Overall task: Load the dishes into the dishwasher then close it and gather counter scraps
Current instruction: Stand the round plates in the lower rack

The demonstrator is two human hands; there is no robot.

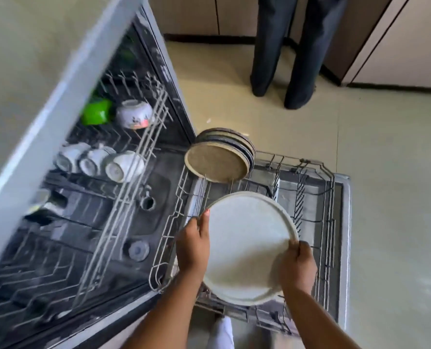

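I hold a large white plate (244,243) with both hands over the pulled-out lower rack (317,222) of the open dishwasher. My left hand (193,244) grips its left rim and my right hand (297,267) grips its right rim. The plate tilts, face up toward me. Several brown-backed plates (219,159) stand on edge at the rack's far end. The upper rack (123,197) holds three white cups (101,163), a patterned bowl (133,114) and a green cup (97,110).
The dishwasher door (344,243) lies open flat on the right beneath the rack. A person in dark trousers (285,51) stands on the tiled floor beyond, by the cabinets (398,46). The counter (20,59) runs along the left.
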